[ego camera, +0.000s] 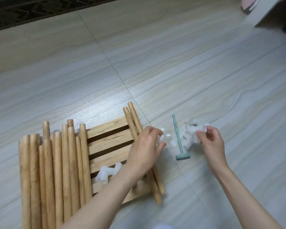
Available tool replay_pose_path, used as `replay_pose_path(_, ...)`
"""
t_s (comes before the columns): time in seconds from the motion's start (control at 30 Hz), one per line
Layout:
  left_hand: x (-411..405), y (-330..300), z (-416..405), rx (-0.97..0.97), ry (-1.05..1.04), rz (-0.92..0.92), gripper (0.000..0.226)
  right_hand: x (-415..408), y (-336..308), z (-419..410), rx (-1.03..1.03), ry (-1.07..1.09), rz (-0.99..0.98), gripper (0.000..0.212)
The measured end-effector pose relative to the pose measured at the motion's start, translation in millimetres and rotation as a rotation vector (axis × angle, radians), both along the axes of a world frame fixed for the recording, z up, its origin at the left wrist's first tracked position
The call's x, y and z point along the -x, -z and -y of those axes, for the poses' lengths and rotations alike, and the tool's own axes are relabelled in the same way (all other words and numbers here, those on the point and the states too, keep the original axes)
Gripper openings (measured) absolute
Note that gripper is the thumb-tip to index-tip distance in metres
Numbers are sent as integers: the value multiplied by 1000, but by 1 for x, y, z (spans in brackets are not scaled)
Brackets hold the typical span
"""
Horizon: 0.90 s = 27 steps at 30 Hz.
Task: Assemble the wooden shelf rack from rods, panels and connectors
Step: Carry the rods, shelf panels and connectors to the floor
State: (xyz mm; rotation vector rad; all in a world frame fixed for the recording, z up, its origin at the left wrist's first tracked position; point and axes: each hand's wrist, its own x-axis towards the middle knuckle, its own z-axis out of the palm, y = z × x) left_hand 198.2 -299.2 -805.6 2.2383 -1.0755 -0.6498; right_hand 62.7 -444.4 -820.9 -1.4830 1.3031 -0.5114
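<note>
Head view, near to far. Closest: two bare forearms reaching forward from the bottom edge. Left of them, a bundle of wooden rods [56,171] lying side by side on the floor [155,63], partly over a slatted wooden panel [109,146]. On that panel, one white plastic connector [109,172] lying loose, half hidden by the left forearm. Across the right edge of the panel, two more rods [144,151] resting at a slant.

Further out, left hand [145,149] with fingers curled around a white connector [163,139], just beside the slanted rods. Right hand [211,146] pinching another connector from the pile of white connectors [191,133]. Between both hands, a small green mallet [178,139] flat on the floor, head toward the person.

Farthest: a dark patterned rug along the top left, a grey box corner at the top right.

Progress, by judgement: very early. No rod seated in any connector, no panel mounted, parts only sorted or picked. Nearly all joining left to do: rods into connectors, panels onto the frame, probably tapping with the mallet.
</note>
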Motion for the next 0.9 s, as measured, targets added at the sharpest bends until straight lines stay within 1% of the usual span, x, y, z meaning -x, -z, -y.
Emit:
replay_pose_path(0.07, 9, 13, 16, -72, 49, -33, 31, 2, 8, 13, 44, 16, -102, 16)
replay_pose_path(0.13, 16, 23, 28, -168, 72, -113, 33, 0, 15, 19, 54, -11, -209, 24)
replay_pose_path(0.2, 17, 31, 34, -211, 63, -182, 36, -4, 20, 19, 60, -66, -252, 26)
replay_pose_path(0.3, 13, 33, 37, -170, 51, -238, 47, -10, 22, 13, 70, -154, -240, 29)
replay_pose_path(0.37, 6, 27, 36, -122, 56, -250, 51, -12, 22, 9, 72, -194, -244, 35)
replay_pose_path(0.43, -2, 20, 29, -79, 34, -262, 47, -13, 19, 4, 127, -233, -284, 41)
replay_pose_path(0.53, -14, 8, 4, -17, -40, -253, 36, -16, 12, -11, 301, -325, -346, 45)
replay_pose_path(0.63, -25, 1, -38, 2, -108, -158, 29, -23, 4, -40, 464, -492, -276, 40)
replay_pose_path(0.67, -27, 1, -55, -15, -130, -130, 28, -25, 4, -53, 471, -563, -242, 40)
replay_pose_path(0.77, -31, 3, -101, -122, -173, -70, 25, -30, 2, -95, 371, -804, -193, 42)
replay_pose_path(0.83, -28, 6, -124, -216, -166, -67, 29, -29, 5, -117, 371, -948, -186, 47)
replay_pose_path(0.9, -23, 8, -137, -292, -125, -75, 37, -29, 10, -130, 402, -1014, -195, 48)
